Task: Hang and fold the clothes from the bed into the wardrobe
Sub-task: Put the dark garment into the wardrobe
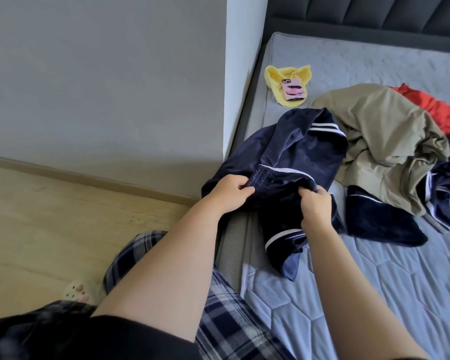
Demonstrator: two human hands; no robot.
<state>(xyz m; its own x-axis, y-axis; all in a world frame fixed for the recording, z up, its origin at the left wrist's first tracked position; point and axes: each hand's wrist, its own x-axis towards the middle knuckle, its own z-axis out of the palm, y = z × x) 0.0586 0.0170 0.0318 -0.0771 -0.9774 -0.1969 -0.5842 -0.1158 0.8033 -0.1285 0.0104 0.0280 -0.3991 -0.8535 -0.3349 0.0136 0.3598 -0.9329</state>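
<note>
Navy shorts in both hands

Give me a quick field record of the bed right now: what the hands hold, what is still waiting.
left hand: pinches the elastic waistband of the navy white-striped shorts
right hand: grips the same waistband
shorts position: lying at the edge of the grey quilted mattress
waiting pile: crumpled khaki garment, red garment, more navy clothing
other: pink-cased phone on a yellow cloth
wardrobe: not in view

head-worn view, looking forward and down, close over bed edge
</note>
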